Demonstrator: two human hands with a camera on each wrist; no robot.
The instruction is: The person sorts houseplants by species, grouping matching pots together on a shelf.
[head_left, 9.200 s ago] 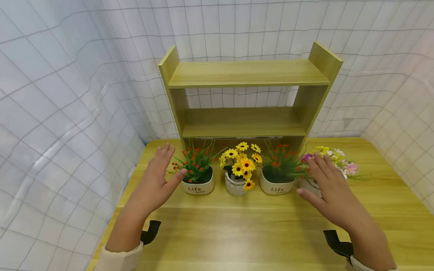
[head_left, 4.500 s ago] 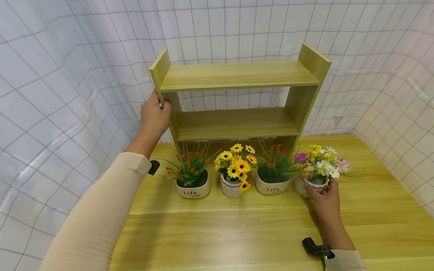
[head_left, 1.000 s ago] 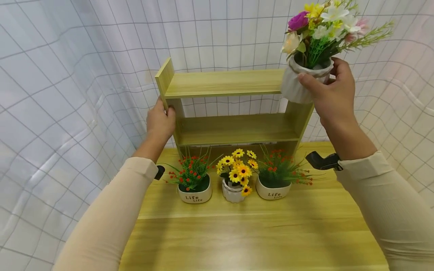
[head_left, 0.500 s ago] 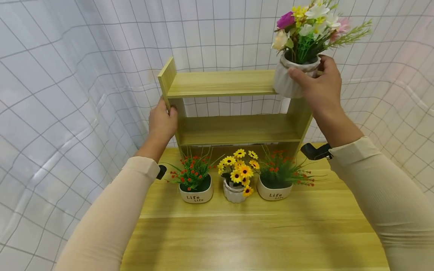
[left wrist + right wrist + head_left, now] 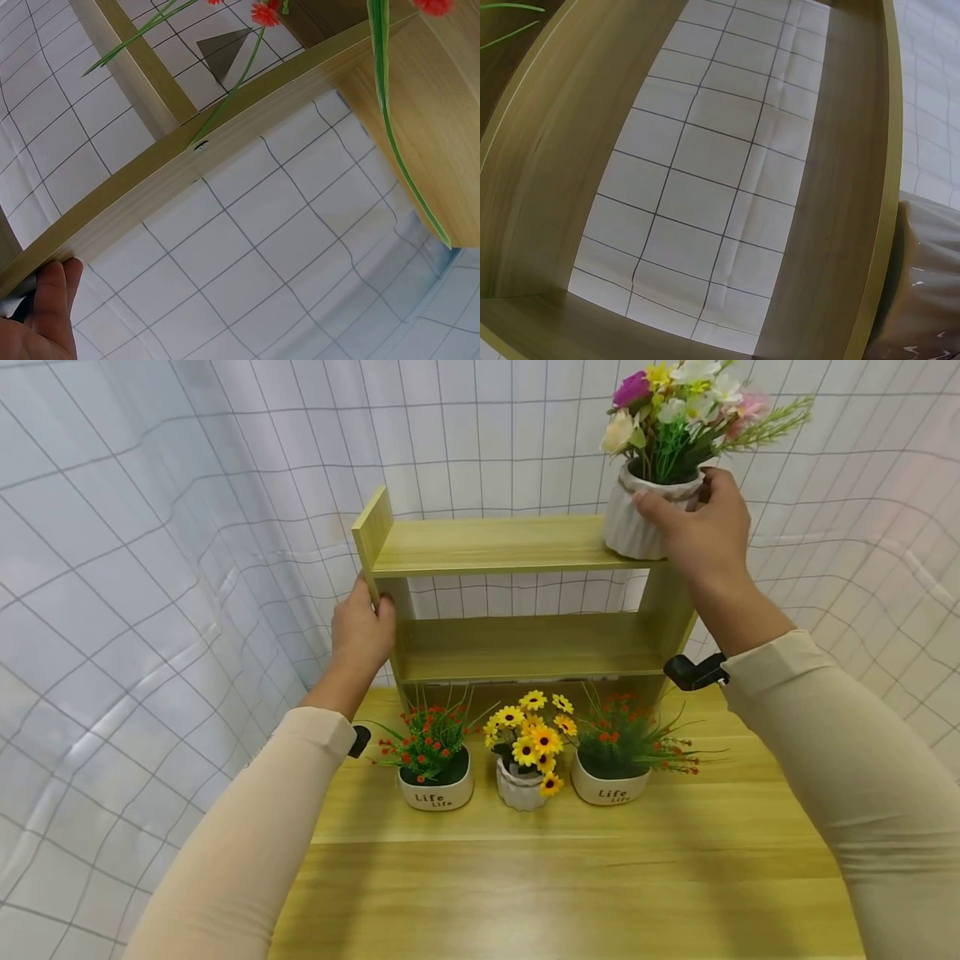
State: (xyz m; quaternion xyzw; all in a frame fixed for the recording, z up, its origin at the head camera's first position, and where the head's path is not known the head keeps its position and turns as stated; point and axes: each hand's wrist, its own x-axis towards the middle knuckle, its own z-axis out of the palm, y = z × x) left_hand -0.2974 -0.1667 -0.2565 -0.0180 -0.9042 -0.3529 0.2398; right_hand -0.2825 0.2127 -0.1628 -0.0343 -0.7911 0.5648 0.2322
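My right hand [image 5: 705,531] grips a white ribbed flowerpot [image 5: 633,522] by its right side, thumb in front near the rim. Mixed artificial flowers [image 5: 675,418] in purple, white, yellow and pink stand upright in it. The pot is at the right end of the top board of a wooden shelf [image 5: 495,543]; whether its base touches the board I cannot tell. In the right wrist view the pot [image 5: 926,285] shows beside the board's edge. My left hand [image 5: 362,627] holds the shelf's left side panel, fingers outside; the left wrist view shows these fingers [image 5: 56,300] against the panel's edge.
Along the shelf's foot, on the wooden table [image 5: 555,885], stand a left "Life" pot [image 5: 437,795] with red flowers, a small white pot [image 5: 520,791] of yellow flowers, and a right "Life" pot [image 5: 611,789]. A gridded white curtain [image 5: 247,527] surrounds the table.
My right hand has lifted the mixed-flower pot from the table's right side to the top shelf, recently shifting it left and away from me. Earlier, my left hand took hold of the side panel.
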